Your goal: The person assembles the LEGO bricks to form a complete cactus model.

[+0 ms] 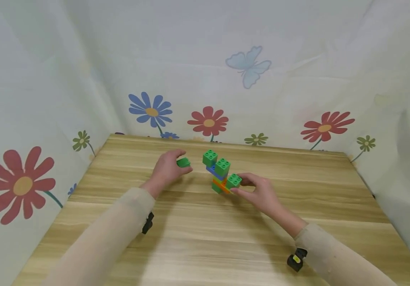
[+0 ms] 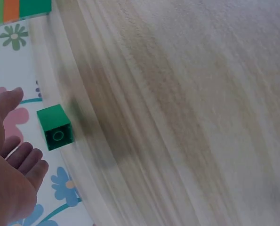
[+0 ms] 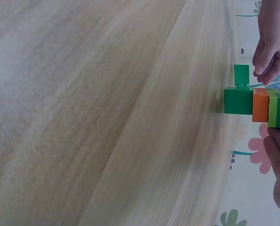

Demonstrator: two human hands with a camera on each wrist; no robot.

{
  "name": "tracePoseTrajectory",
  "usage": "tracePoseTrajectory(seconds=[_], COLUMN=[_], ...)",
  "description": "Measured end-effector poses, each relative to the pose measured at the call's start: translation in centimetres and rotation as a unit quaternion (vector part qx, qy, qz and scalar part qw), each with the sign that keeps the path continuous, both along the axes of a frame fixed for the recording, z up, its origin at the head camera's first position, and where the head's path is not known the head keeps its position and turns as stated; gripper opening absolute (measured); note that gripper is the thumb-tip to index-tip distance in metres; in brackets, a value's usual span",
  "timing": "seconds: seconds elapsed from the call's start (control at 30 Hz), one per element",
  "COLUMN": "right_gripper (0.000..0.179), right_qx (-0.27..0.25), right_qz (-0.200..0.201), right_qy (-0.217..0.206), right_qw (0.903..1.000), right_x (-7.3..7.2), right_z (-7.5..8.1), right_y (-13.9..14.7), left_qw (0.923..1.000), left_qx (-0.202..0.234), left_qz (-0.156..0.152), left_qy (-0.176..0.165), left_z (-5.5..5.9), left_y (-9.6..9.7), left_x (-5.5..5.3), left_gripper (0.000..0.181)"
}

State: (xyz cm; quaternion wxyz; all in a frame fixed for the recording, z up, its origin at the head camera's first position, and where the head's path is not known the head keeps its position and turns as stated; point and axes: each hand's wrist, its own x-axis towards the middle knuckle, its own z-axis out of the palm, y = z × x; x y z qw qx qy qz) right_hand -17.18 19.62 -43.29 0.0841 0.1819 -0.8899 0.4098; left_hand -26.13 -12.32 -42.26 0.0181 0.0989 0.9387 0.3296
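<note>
A small tower of toy building bricks (image 1: 220, 174) stands on the table, with a green base, orange, lime and blue layers, and green bricks on top. My right hand (image 1: 262, 194) pinches the green brick (image 1: 234, 181) on the tower's right side between thumb and fingers. The right wrist view shows those fingers (image 3: 278, 148) against the green and lime layers. To the tower's left, my left hand (image 1: 167, 167) has thumb and fingers spread around a loose green brick (image 2: 55, 127). That brick lies on its side with its hollow underside showing; the fingers appear apart from it.
The wooden table (image 1: 205, 238) ends at the back against a pale sheet (image 1: 190, 59) printed with flowers and a butterfly. More sheet hangs along both sides. A small black device (image 1: 296, 260) sits under the right sleeve, and another black device (image 1: 148, 223) under the left.
</note>
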Motion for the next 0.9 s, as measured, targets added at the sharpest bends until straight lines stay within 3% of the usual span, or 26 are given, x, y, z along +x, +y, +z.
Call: tracePoseTrajectory(seconds=[0.3,0.6,0.9], right_gripper=[0.045,0.045,0.045], right_qx=[-0.003,-0.002,-0.002], right_qz=[0.001,-0.001,-0.001], right_qy=[0.000,-0.002,-0.002], right_qw=[1.0000,1.0000,1.0000], right_x=[0.0,-0.1,0.0], right_z=[-0.2,-0.1,-0.2], right_y=[-0.1,0.0,0.1], left_qw=[0.9995,0.9994,0.9994], left_qx=[-0.009,-0.017,-0.012], left_qz=[0.029,0.028,0.034], left_qy=[-0.006,0.010,0.001], left_z=[-1.2,-2.1,-2.5], left_y=[0.0,-0.3,-0.4], left_x=[-0.4,-1.0,-1.6], left_gripper=[0.065,0.059,0.047])
